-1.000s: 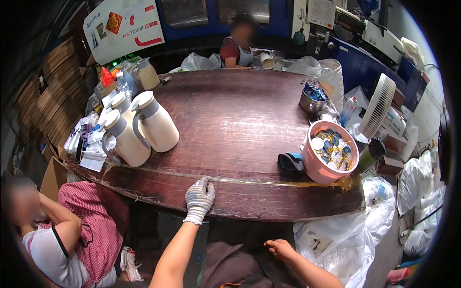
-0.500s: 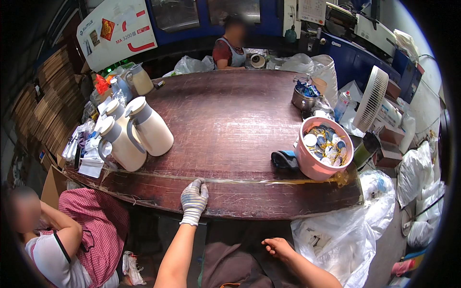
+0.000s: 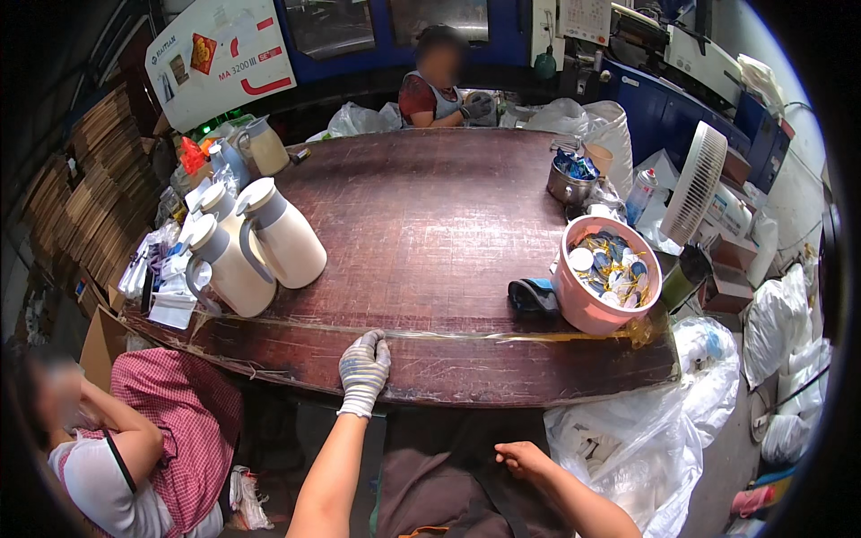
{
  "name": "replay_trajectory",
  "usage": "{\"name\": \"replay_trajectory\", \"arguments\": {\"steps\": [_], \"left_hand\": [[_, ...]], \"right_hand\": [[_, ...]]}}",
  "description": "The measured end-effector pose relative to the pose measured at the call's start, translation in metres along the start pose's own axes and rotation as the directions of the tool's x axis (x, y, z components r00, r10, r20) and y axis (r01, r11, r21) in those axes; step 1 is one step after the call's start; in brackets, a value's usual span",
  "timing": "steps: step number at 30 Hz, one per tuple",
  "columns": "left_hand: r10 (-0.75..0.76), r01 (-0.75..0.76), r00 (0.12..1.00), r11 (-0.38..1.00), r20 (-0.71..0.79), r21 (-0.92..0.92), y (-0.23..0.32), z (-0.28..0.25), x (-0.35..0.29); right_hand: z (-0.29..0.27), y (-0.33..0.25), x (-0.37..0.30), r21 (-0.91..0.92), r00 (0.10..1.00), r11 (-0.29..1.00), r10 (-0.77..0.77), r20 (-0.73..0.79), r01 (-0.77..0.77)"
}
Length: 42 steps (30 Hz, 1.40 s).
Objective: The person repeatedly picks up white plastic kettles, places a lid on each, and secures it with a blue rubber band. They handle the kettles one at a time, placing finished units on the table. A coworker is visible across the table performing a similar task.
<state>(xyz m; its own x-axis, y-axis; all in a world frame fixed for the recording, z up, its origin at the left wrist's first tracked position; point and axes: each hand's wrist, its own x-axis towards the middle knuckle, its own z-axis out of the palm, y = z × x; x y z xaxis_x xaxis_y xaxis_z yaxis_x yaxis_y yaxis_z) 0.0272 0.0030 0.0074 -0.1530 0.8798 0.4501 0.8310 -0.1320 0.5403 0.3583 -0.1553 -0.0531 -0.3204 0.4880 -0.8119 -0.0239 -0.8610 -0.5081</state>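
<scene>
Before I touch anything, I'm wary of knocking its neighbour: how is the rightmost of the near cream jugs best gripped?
Probably by the grey handle, from the near left with the left hand: it curves off the left of the upright jug. The neighbouring jug looks close beside it, so finger room may be tight.

Lit brightly, seemingly from above, over the table (image 3: 421,229), shining with a broad, pale glare from its middle toward the far edge. Almost washed to white, in parts, on the plastic bag (image 3: 706,352) just beyond the near right corner. Dark with shadow below the near edge. Distorted into a curve along this same edge, and black in the view's corners. Rather sharp on the pitchers (image 3: 290,247) near the left edge, but blurred over the heads (image 3: 441,56) of two other people (image 3: 179,430).
</scene>
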Motion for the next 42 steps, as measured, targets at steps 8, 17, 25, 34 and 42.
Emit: {"name": "replay_trajectory", "arguments": {"steps": [8, 17, 25, 34, 42], "left_hand": [[-0.021, 0.021, 1.0, 0.999, -0.004, -0.026, -0.002, 0.002, -0.001], [-0.015, 0.015, 1.0, 1.0, 0.009, -0.02, -0.002, 0.001, 0.0], [-0.015, 0.015, 1.0, 1.0, 0.005, -0.022, -0.002, 0.002, 0.0], [-0.031, 0.031, 0.999, 0.999, 0.015, -0.005, 0.001, 0.0, 0.0], [-0.02, 0.02, 1.0, 1.0, 0.006, -0.007, -0.002, 0.003, -0.001]], "right_hand": [[0.0, 0.0, -0.001, -0.008, 0.999, 0.999, -0.031, 0.012, 0.031], [0.002, 0.002, 0.002, -0.024, 0.999, 0.999, -0.034, -0.022, 0.034], [-0.005, 0.006, 0.008, -0.011, 1.0, 1.0, -0.024, -0.005, 0.024], [-0.002, 0.001, 0.002, -0.023, 1.0, 1.0, -0.021, -0.009, 0.021], [0.0, -0.001, 0.0, -0.013, 1.0, 1.0, -0.016, -0.005, 0.016]]}}
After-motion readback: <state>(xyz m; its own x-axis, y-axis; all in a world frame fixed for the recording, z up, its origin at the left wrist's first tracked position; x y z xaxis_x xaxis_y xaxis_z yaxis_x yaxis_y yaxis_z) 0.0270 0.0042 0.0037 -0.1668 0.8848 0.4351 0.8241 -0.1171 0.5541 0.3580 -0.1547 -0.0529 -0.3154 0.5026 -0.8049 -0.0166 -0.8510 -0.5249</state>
